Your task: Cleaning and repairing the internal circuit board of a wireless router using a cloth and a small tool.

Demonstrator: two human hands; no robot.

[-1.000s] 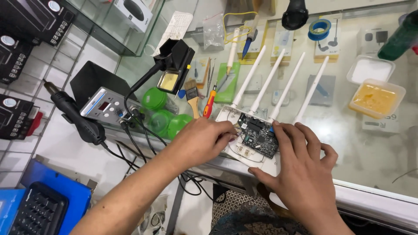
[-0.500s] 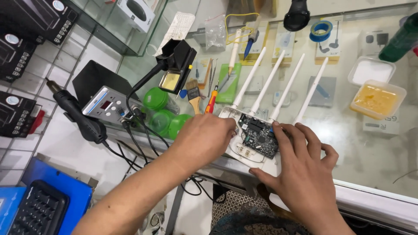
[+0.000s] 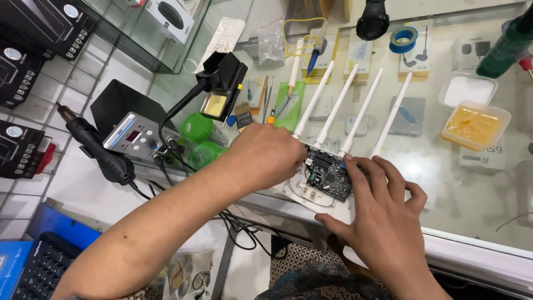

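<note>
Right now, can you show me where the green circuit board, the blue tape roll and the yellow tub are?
circuit board (image 3: 327,176), head view, middle of the board.
blue tape roll (image 3: 403,39), head view, on its ring.
yellow tub (image 3: 475,125), head view, on its filling.

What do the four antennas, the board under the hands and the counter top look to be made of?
Antennas: white plastic, it seems, smooth and matte. Board: dark circuit laminate studded with small components, lying in a white shell, likely plastic. Counter top: glass, glossy, with packaged goods visible beneath it. Left hand and right hand rest at the board.
</note>
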